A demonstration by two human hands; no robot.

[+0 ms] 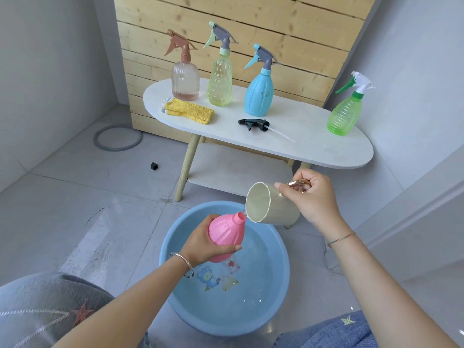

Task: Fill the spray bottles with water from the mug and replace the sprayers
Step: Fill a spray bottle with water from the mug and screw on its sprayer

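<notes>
Above basin (281, 249): left hand (203, 243) grips pink bottle (226, 232); right hand (313, 197) grips tilted mug (266, 205) handle at bottle mouth

Matt pink plastic bottle (226, 233), glossy blue plastic basin (281, 249); smooth white tabletop (313, 141), knotty wood slats (276, 21)

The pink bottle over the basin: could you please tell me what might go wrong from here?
The pink bottle has a narrow neck and the mug has a wide rim, so water may miss it; the blue basin below should catch most. The left hand holds the bottle tilted, so it may spill as it fills. The right hand holds the mug by its handle, so the pour may wobble.
</notes>
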